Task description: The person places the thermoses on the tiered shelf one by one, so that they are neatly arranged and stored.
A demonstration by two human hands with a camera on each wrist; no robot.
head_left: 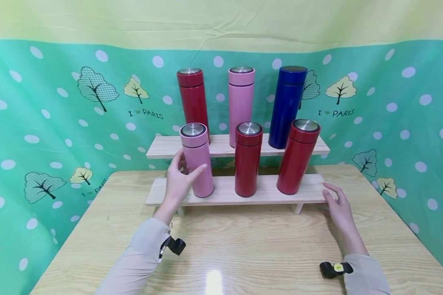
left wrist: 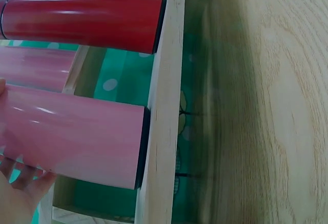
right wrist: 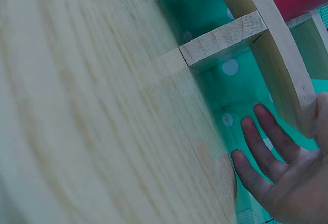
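Note:
At the left of the lower shelf (head_left: 221,198) stands a pink thermos bottle (head_left: 201,164) with a silver lid top. My left hand (head_left: 179,178) grips its lower body, thumb across the front and fingers round the far left side; the left wrist view shows fingers (left wrist: 23,175) along the bottle's side. The bottle's base is at the shelf board. My right hand (head_left: 340,207) touches the lower shelf's right end, and the right wrist view shows three loosely extended fingers (right wrist: 261,155) below the board. In the middle stands a red thermos bottle (head_left: 248,164), with another red thermos bottle (head_left: 297,162) to its right.
Behind is the upper shelf (head_left: 221,152), carrying a red bottle (head_left: 193,98), a pink bottle (head_left: 240,106) and a blue bottle (head_left: 288,108). Both shelves are on a wooden table (head_left: 243,246). A green dotted cloth (head_left: 96,151) hangs behind and along the sides.

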